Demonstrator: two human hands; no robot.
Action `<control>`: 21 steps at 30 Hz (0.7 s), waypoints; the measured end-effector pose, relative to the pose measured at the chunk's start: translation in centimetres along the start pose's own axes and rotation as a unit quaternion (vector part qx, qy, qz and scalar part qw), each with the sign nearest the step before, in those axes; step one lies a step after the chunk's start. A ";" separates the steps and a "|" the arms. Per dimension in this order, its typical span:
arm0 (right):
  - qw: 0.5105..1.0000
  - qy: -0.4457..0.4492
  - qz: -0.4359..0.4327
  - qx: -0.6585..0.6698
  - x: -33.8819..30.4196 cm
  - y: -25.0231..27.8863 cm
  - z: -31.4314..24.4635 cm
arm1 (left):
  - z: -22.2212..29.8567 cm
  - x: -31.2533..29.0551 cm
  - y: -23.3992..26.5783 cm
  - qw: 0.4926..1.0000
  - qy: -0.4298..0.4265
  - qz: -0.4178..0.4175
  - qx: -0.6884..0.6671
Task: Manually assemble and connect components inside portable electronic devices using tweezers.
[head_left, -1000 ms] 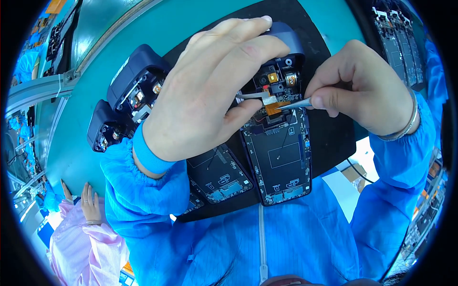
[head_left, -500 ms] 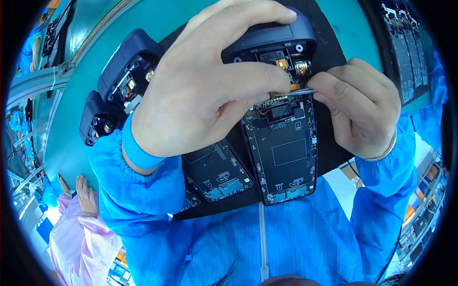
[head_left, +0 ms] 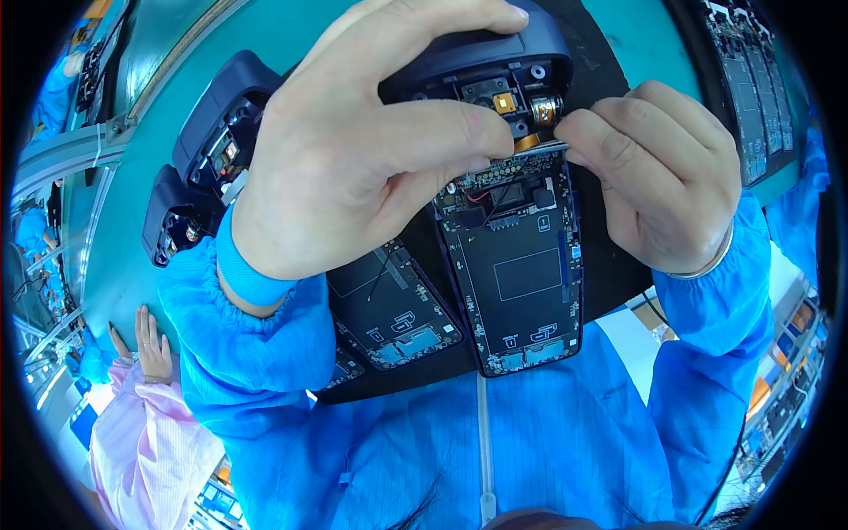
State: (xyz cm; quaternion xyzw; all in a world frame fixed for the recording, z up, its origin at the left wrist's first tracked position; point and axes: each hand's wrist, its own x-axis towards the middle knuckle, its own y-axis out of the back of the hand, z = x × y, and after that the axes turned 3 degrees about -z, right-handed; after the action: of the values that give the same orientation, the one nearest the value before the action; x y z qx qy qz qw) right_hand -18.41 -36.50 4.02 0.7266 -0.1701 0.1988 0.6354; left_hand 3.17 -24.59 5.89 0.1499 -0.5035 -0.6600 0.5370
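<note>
An opened handheld device with a dark circuit board [head_left: 521, 274] lies in front of me, its raised dark housing [head_left: 477, 55] at the far end. A thin metallic strip [head_left: 541, 147] spans the joint between board and housing. My left hand [head_left: 344, 141] arches over the housing, one finger reaching across its top. Its lower digits pinch near the strip's left end, partly hiding it. The fingers of my right hand [head_left: 658, 177] are closed on the strip's right end. An orange flex cable [head_left: 527, 141] shows just behind the strip, below a small silver cylinder [head_left: 546, 109].
A similar opened board [head_left: 393, 305] lies to the left, partly under my left arm. Dark housings [head_left: 221, 119] stand farther left on the black mat [head_left: 614, 278]. Several boards [head_left: 751, 106] lie at the far right. Another person's hand [head_left: 154, 344] rests at the left table edge.
Both hands, the strip and the device's housing have shifted slightly left and away from me. The grips look the same. The neighbouring housings have moved slightly left in view.
</note>
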 end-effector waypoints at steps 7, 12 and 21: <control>1.000 -0.003 -0.011 -0.008 -1.1 1.7 -0.2 | 0.9 0.9 -0.7 0.999 -0.040 0.002 0.020; 1.000 0.005 -0.028 -0.006 -1.2 2.3 -0.3 | 2.1 1.1 -0.5 0.999 -0.029 0.003 0.018; 0.999 0.011 -0.035 -0.010 0.9 0.4 0.0 | -1.0 -0.6 0.1 0.999 -0.034 0.001 0.028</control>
State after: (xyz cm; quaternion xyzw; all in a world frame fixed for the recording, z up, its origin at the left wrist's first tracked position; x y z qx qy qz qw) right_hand -17.85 -36.56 4.76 0.7236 -0.1390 0.1827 0.6509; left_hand 4.18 -24.55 5.36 0.1420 -0.5402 -0.6500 0.5153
